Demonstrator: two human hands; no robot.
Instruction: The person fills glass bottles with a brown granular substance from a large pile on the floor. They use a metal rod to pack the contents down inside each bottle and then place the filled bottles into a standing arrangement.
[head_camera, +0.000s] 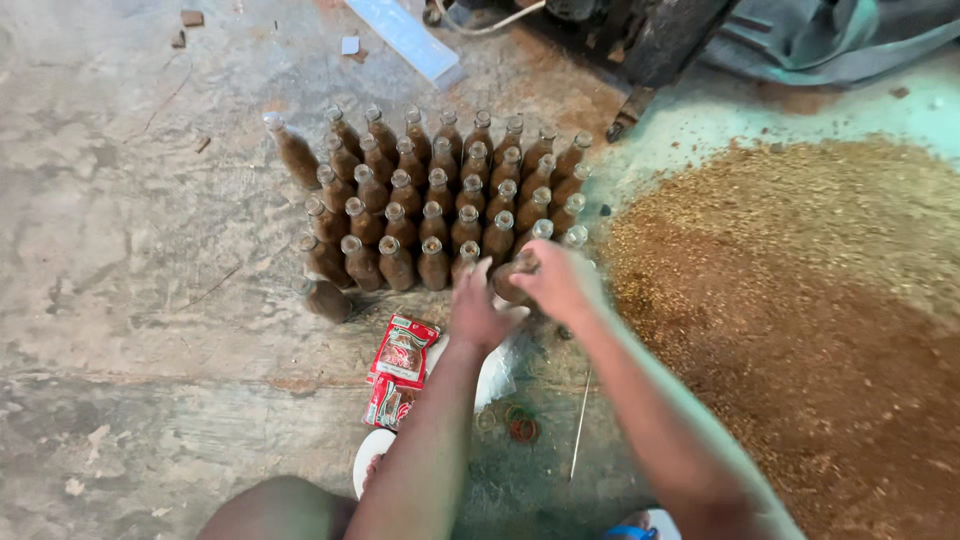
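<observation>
Head view, the only one I've got: I'm squatting on the concrete floor (130, 250) with the block of filled glass bottles (440, 190) standing in rows in front of me, necks up, all packed with brown stuff. One bottle (325, 298) sits alone at the near-left corner of the block and another (290, 150) stands off the far-left corner.

Both hands are at the near-right corner of the block. My right hand (560, 282) is wrapped around the bottle I'm working on (508, 282), which is tipped over rather than upright, its neck toward my left hand. My left hand (478, 312) is right against it with fingers spread, touching or bracing its mouth end; I honestly can't tell whether it's pinching anything.

My read: I'm mid-way through packing or closing this one. Next it needs to be stood upright and slotted into the near row without knocking its neighbours.

Pose-wise, both forearms reach forward from the bottom edge and converge, wrists bent down.

Just beside my left forearm lie red packets (402, 352), with rubber bands (520, 428) and a thin stick (580, 425) nearer me. A big spread of brown sawdust-like material (800, 300) covers the floor on my right.
</observation>
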